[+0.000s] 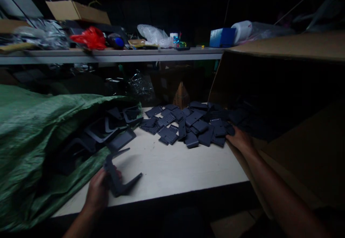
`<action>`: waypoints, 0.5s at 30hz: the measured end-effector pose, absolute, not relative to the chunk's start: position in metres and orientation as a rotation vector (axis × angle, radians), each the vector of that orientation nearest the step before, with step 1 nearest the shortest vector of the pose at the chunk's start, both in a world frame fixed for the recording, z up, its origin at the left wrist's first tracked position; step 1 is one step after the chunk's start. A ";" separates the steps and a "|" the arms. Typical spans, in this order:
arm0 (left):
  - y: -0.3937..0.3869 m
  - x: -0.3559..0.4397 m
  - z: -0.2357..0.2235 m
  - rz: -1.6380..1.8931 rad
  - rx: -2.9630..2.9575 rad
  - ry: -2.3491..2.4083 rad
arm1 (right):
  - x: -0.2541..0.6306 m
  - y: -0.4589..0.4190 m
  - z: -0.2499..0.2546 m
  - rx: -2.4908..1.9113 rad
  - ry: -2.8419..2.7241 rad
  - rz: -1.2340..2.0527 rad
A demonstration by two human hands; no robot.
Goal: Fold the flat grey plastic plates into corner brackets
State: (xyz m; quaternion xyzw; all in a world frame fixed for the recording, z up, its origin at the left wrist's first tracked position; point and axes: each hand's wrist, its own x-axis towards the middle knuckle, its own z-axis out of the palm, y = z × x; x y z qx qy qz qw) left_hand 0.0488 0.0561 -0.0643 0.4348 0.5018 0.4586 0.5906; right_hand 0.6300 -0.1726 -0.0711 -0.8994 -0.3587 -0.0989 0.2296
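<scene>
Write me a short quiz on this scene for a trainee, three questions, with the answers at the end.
1. True or false: the left hand is empty.
2. Multiple choice: which of these is the right hand nearest to?
A) the red bag
B) the pile of dark flat pieces
C) the blue box
3. Fill in the blank: the open sack at the left of the table is ____ in colour.

Key:
1. False; it holds a dark frame.
2. B; the fingers are at the right edge of the pile.
3. Green.
</scene>
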 end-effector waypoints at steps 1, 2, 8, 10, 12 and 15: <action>0.056 0.049 -0.064 1.068 1.006 1.167 | 0.628 -0.172 -0.073 -2.491 -0.943 -0.262; 0.056 0.049 -0.062 1.063 0.990 1.160 | 0.626 -0.172 -0.075 -2.502 -0.896 -0.251; 0.043 0.064 -0.027 1.006 0.678 1.111 | 0.620 -0.192 -0.074 -2.409 -0.724 -0.232; 0.033 0.070 -0.016 0.897 0.591 1.084 | 0.618 -0.199 -0.065 -2.353 -0.687 -0.245; 0.022 0.073 -0.009 0.832 0.531 1.037 | 0.613 -0.203 -0.051 -2.285 -0.662 -0.270; 0.005 0.070 -0.005 0.829 0.477 0.939 | 0.591 -0.200 -0.028 -2.154 -0.667 -0.270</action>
